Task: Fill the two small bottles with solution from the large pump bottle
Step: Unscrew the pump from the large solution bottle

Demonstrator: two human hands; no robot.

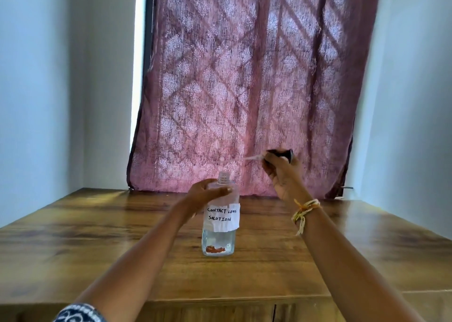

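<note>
A clear large bottle stands upright on the wooden table, with a white paper label reading "contact lens solution" and a little clear liquid at its bottom. Its threaded neck is uncovered. My left hand grips the bottle's shoulder. My right hand is raised to the right of the bottle and holds the black pump head, whose thin dip tube points left, clear of the neck. No small bottles are in view.
A patterned pink curtain hangs behind the table's far edge. White walls close in on both sides. The table's front edge runs just below my forearms.
</note>
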